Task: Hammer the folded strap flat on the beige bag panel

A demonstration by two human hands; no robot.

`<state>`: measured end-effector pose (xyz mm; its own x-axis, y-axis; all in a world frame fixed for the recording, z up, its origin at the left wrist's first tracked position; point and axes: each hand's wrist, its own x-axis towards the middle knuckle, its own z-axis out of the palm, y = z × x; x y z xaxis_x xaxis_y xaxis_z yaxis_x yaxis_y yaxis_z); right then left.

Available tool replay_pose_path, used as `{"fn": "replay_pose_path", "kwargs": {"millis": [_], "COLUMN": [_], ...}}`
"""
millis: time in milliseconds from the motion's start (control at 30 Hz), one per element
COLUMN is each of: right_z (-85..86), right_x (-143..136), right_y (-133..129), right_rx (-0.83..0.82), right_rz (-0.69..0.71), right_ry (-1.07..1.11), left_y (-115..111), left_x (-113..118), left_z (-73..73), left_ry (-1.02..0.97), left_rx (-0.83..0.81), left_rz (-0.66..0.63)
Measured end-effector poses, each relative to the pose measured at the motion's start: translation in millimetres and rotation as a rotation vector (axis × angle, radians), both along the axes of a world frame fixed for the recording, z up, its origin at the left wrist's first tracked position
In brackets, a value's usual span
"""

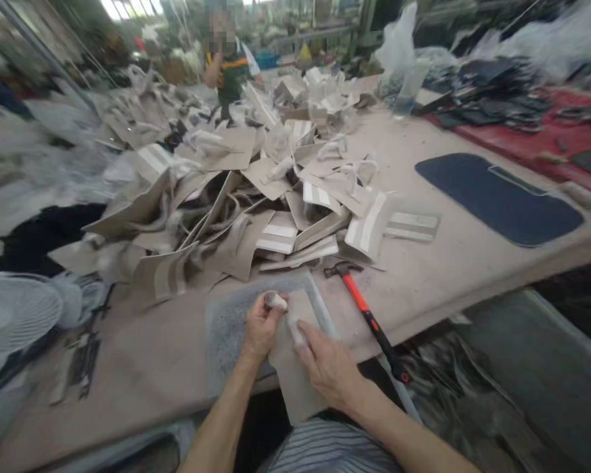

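My left hand [262,326] pinches a short whitish rolled or tubular piece [276,301]; whether it joins the panel beneath is unclear. My right hand [332,368] is closed on a beige panel [295,387], its thumb and fingers pressing on a pale strip [295,328] that runs along it. The panel slants over the table's front edge above my lap. Under its upper part lies a grey, worn board [226,328]. To the right rests a hammer [357,292] with a red and black handle, its head away from me.
A large heap of beige panels [236,243] with white stripes and loops covers the table's middle. A dark rounded sheet [492,194] lies at right. White fan-like grilles [14,315] are at far left. Another person [229,72] stands behind the heap.
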<state>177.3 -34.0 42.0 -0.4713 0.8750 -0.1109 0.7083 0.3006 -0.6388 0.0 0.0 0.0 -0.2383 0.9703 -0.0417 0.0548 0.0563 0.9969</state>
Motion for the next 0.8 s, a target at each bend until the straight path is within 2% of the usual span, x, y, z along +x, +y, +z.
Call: {"fn": "replay_pose_path", "kwargs": {"millis": [133,233,300,367,433,467,567,633,733,800], "right_z": [1.7,-3.9,-9.8,-15.2,-17.8,-17.5,-10.3,-0.9,20.2,38.8], "right_x": [42.2,73.5,89.3,98.8,102.4,102.5,98.4,93.3,83.7,77.3], "right_y": [23.0,37.6,43.2,46.2,48.9,51.0,59.4,63.3,60.1,51.8], "right_rx": [0.184,0.29,0.256,0.174,0.072,-0.02,-0.441,-0.678,-0.795,-0.729], "right_rz": [-0.173,-0.262,-0.265,-0.276,-0.337,-0.395,-0.544,-0.547,-0.511,-0.479], "right_ry": [-0.118,-0.355,-0.491,-0.54,-0.462,-0.352,0.092,0.282,0.371,0.421], "left_y": [2.0,2.6,2.6,2.6,2.8,3.0,3.8,3.8,2.2,0.5], "left_x": [0.2,0.6,1.2,2.4,4.3,5.6,9.9,12.1,13.1,12.8], "left_z": [-1.9,-3.6,-4.3,-4.1,-3.2,-2.6,-1.8,-2.3,-4.0,-4.5], "left_ry": [0.0,0.035,0.068,0.116,0.168,0.185,0.201,0.217,0.316,0.39], "left_rx": [0.011,0.019,0.027,0.032,0.038,0.042,0.057,0.074,0.131,0.173], "left_rz": [-0.007,-0.005,-0.002,0.009,0.027,0.036,0.066,0.081,0.05,0.0]}}
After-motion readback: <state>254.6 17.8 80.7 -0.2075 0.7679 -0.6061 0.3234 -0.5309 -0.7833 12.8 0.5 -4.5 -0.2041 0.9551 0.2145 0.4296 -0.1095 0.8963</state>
